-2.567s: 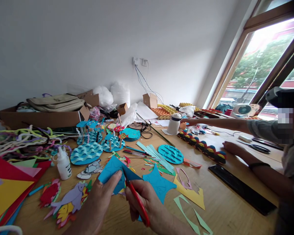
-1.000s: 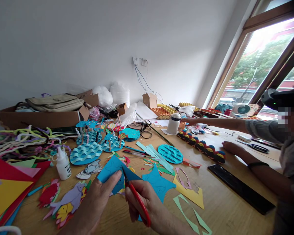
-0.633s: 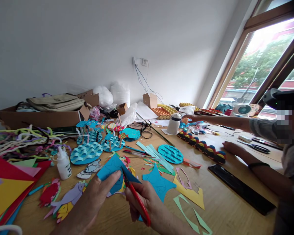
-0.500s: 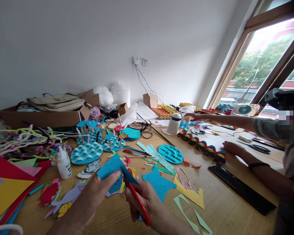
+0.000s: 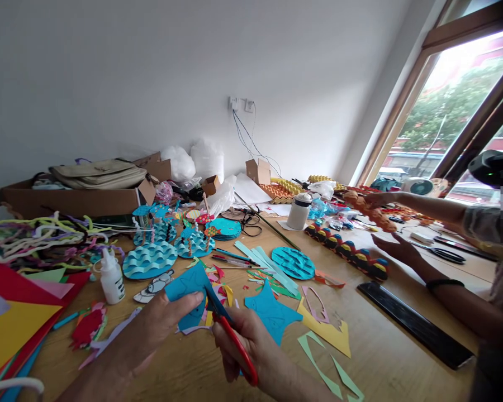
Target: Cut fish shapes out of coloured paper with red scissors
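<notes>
Between its thumb and fingers, my left hand (image 5: 167, 312) pinches a piece of blue paper (image 5: 188, 285) with pencil outlines drawn on it. My right hand (image 5: 254, 338) is closed around the red handles of a pair of scissors (image 5: 243, 354). The dark blades lie along the right edge of the blue paper. On the table right of the scissors rests a blue paper star shape (image 5: 270, 312). Coloured scraps (image 5: 218, 279) lie beyond the hands. Part of a purple paper fish (image 5: 113, 335) shows beside my left forearm.
A white glue bottle (image 5: 112, 276) stands at left, near blue wavy discs (image 5: 150, 260) and pipe cleaners (image 5: 37, 240). At right, a co-worker's hands (image 5: 396, 251) are at an orange wavy strip (image 5: 371, 212). A black bar (image 5: 414, 324) and a yellow offcut (image 5: 327, 332) lie at right.
My left hand has shifted slightly left and down with the blue paper. Less paper shows right of the blades. The co-worker now has an orange strip between their hands.
</notes>
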A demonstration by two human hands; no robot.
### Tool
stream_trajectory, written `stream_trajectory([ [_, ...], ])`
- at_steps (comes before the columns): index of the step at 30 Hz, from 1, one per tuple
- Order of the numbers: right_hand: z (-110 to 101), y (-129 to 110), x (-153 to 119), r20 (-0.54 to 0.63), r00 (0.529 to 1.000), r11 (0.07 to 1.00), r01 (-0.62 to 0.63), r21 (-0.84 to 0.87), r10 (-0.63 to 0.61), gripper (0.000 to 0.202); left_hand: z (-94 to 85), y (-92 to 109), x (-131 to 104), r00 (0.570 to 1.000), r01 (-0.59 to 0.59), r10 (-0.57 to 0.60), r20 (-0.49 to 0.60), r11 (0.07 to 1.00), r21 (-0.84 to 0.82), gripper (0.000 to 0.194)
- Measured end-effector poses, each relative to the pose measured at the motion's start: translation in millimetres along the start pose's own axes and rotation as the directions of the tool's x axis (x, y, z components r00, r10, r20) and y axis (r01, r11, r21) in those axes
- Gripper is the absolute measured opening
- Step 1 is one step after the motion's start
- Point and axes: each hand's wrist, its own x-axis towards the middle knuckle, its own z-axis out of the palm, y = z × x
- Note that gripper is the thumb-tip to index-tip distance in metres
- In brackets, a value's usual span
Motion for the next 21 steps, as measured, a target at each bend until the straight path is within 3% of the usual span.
stream_trajectory([
  [4, 2, -4, -1, -0.004, 0.998, 0.998, -0.059, -0.005, 0.059, 0.043, -3.8, 0, 2, 1.0, 0.013, -0.013, 0.009, 1.0, 0.025, 0.017],
  [9, 2, -6, -2, 0.02, 0.999, 0.999, -0.046, -0.018, 0.046, 0.043, -2.6, 8, -2, 0.999, 0.042, -0.042, -0.013, 0.999, 0.032, 0.019],
  [14, -1, 2, -1, 0.035, 0.998, 0.999, -0.042, -0.026, 0.043, 0.045, -6.3, 12, -3, 0.995, 0.071, -0.073, 0.066, 0.997, 0.024, 0.014],
  [21, -4, 7, 3, 0.0, 0.999, 0.998, -0.054, -0.019, 0.054, 0.05, -3.3, 6, 5, 1.0, 0.014, -0.015, -0.022, 0.999, -0.033, 0.011],
])
